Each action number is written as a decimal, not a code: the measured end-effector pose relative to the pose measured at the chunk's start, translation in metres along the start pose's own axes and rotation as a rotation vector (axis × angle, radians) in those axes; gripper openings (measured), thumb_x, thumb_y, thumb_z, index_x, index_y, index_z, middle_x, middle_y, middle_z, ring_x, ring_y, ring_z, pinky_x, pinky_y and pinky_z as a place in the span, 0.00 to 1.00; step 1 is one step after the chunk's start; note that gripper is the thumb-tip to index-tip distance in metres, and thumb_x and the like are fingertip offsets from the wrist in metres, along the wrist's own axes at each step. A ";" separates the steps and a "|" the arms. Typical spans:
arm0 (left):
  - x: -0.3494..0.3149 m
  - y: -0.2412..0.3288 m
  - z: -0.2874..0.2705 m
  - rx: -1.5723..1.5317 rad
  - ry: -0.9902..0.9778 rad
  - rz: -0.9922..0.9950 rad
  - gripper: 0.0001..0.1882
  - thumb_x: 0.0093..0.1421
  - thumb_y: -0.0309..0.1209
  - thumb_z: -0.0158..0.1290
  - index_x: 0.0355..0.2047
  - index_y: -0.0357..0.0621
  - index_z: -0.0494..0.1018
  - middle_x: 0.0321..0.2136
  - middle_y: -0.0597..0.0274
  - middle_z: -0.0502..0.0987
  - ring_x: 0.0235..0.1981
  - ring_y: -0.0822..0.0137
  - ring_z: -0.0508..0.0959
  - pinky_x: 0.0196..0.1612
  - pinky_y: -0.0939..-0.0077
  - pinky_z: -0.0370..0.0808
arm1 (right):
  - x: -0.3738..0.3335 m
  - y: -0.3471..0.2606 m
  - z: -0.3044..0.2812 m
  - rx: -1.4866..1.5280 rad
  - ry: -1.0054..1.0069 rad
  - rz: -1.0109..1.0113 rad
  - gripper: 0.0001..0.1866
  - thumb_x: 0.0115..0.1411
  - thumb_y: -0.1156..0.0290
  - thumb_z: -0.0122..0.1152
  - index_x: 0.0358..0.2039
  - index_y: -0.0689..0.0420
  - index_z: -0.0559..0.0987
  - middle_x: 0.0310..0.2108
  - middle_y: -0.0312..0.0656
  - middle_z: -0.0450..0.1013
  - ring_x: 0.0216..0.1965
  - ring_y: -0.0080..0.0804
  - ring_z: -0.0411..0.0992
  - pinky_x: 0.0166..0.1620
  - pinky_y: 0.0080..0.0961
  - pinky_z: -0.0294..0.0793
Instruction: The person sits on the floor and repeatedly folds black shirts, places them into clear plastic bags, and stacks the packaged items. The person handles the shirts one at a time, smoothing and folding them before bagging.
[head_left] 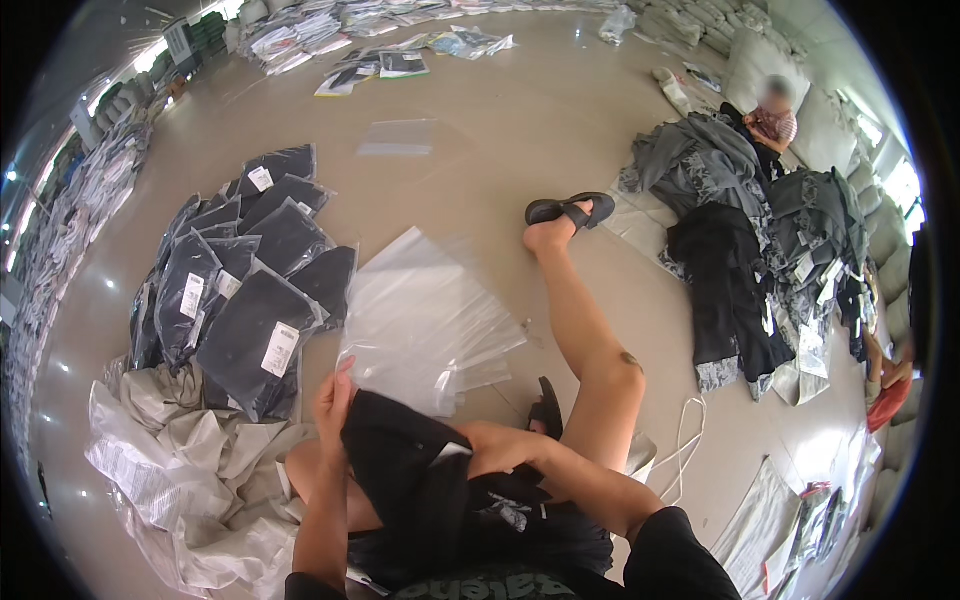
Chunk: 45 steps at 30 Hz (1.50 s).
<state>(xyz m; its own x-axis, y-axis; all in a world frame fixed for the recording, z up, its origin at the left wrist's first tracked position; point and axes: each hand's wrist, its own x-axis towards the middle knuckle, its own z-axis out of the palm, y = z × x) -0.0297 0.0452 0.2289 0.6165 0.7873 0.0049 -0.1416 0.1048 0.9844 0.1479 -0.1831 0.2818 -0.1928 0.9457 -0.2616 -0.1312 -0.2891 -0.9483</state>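
On my lap lies a black folded garment (400,460) with a small white tag (452,453) near its right edge. My left hand (333,402) is closed on the garment's upper left edge, its fingertips beside the nearest clear bag. From the right, my right hand (492,447) grips the garment next to the tag; its fingertips are partly hidden by the cloth. Just beyond the garment, flat clear plastic bags (415,310) lie fanned out on the floor. Left of them rises a pile of bagged dark garments (250,330) with white labels.
Crumpled beige sacking (215,470) lies at my left. Heaps of grey and black garments (720,240) sit at the right, near a seated person (775,120). Another person in red (888,395) is at the far right edge. A white cord (685,440) lies beside my knee.
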 end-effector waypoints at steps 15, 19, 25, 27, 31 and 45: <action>-0.028 -0.034 0.054 1.103 -0.185 0.880 0.18 0.62 0.25 0.62 0.53 0.50 0.83 0.21 0.62 0.71 0.21 0.61 0.72 0.28 0.63 0.71 | 0.055 0.087 -0.029 -0.886 0.850 0.212 0.29 0.51 0.54 0.76 0.40 0.68 0.82 0.40 0.61 0.82 0.45 0.61 0.81 0.49 0.50 0.79; -0.040 -0.036 0.069 1.130 -0.466 1.029 0.24 0.54 0.24 0.60 0.53 0.52 0.83 0.23 0.66 0.65 0.25 0.64 0.71 0.29 0.66 0.70 | 0.069 0.137 -0.042 -0.034 0.826 -0.289 0.24 0.57 0.65 0.71 0.49 0.67 0.81 0.45 0.55 0.83 0.47 0.47 0.82 0.54 0.38 0.79; -0.021 -0.028 0.037 1.263 -0.350 0.961 0.21 0.52 0.22 0.59 0.49 0.47 0.80 0.27 0.64 0.68 0.27 0.58 0.72 0.33 0.60 0.71 | 0.079 0.127 -0.011 0.155 0.831 -0.299 0.14 0.64 0.72 0.69 0.46 0.65 0.85 0.43 0.40 0.84 0.45 0.30 0.80 0.52 0.30 0.79; -0.008 -0.014 0.038 1.197 -0.085 1.013 0.16 0.53 0.20 0.58 0.43 0.46 0.76 0.30 0.60 0.71 0.30 0.54 0.73 0.31 0.57 0.70 | 0.069 0.106 -0.007 0.437 0.765 -0.127 0.12 0.63 0.73 0.69 0.45 0.67 0.85 0.42 0.43 0.84 0.41 0.29 0.81 0.47 0.30 0.81; -0.015 -0.031 0.007 0.987 -0.428 0.734 0.15 0.51 0.18 0.59 0.39 0.45 0.74 0.32 0.53 0.72 0.36 0.47 0.76 0.35 0.53 0.73 | 0.061 0.082 -0.007 1.040 0.713 -0.014 0.20 0.66 0.65 0.70 0.52 0.67 0.81 0.43 0.45 0.83 0.42 0.34 0.83 0.43 0.32 0.83; -0.025 -0.059 0.018 0.681 -0.262 0.376 0.13 0.59 0.12 0.54 0.40 0.41 0.68 0.31 0.48 0.75 0.34 0.44 0.78 0.40 0.61 0.76 | 0.071 0.072 -0.034 0.904 0.758 -0.022 0.32 0.59 0.54 0.76 0.58 0.60 0.78 0.47 0.44 0.81 0.44 0.37 0.81 0.48 0.35 0.82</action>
<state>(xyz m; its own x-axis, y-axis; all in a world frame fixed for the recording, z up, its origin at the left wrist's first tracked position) -0.0226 0.0084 0.1735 0.7947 0.5197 0.3137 0.0741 -0.5960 0.7995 0.1576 -0.1317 0.1887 0.4048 0.7107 -0.5754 -0.8273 0.0165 -0.5615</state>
